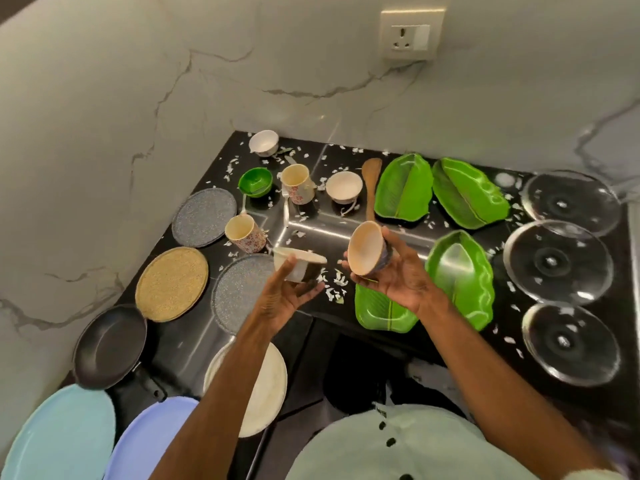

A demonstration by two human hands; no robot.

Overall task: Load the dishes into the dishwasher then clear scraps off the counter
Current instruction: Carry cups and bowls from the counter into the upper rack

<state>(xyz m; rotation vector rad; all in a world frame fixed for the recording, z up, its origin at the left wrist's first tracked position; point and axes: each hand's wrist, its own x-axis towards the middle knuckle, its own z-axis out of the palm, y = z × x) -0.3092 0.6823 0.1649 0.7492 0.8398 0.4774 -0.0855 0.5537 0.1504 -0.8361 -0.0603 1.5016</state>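
My left hand holds a small cream bowl with a dark outside, tipped on its side above the black counter. My right hand cups a second bowl of the same kind, its mouth tilted toward the left. White scraps lie scattered over the counter, thickest just below the two bowls. Two more cream bowls, a green bowl and two flowered mugs stand farther back.
Several green leaf-shaped plates and a wooden spoon lie at the right, with three glass plates beyond. Round mats, a black pan, a white plate and two pastel plates fill the left. Marble walls close the corner.
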